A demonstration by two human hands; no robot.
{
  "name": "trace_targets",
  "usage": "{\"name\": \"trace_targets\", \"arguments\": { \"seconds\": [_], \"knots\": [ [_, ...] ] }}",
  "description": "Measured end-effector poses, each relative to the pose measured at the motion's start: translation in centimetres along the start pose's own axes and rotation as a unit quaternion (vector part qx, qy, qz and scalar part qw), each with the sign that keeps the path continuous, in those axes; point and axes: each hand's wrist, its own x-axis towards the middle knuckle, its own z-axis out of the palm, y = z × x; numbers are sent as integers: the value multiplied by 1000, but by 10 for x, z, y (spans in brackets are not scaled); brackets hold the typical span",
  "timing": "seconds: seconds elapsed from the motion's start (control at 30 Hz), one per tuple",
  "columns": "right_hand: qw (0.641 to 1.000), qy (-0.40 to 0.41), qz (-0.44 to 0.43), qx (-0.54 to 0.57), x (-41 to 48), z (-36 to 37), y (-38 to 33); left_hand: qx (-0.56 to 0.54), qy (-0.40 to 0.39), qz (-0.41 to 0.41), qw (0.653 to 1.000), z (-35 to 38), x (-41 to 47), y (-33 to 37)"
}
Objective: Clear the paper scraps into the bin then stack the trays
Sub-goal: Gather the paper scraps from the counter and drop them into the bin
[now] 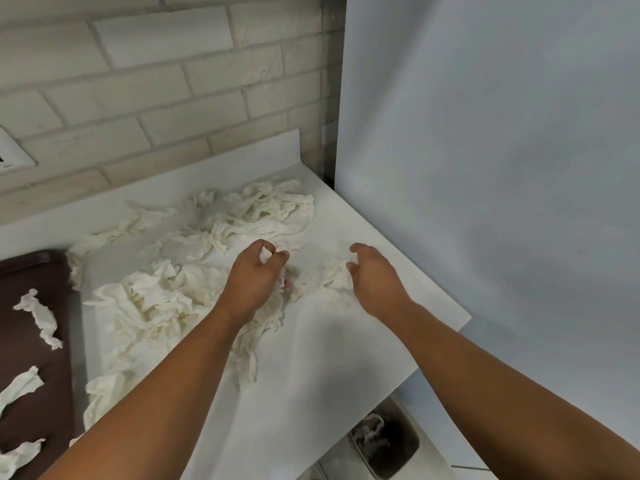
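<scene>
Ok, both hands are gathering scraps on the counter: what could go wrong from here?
1. The bin sits low beyond the counter edge; loose paper scraps may fall beside it.
2. The left hand and right hand each hold only a little; strips back by the wall could be missed.
3. Scraps lie on the brown tray; stacking too soon would trap them.
</scene>
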Motion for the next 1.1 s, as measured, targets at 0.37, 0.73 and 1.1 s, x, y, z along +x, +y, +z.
{"name": "trace_targets", "arguments": {
  "seconds": [0.37, 0.73, 1.1],
  "knots": [
    [985, 11, -15, 170, -10, -59, -14, -23, -70, 38, 997, 21, -15, 5],
    [959, 42, 28, 280, -49, -91, 4, -63, -73, 3, 995, 60, -58, 33],
    [955, 36, 121, 269, -158, -107, 82, 13, -181, -11, 983, 146, -147, 22]
  ]
}}
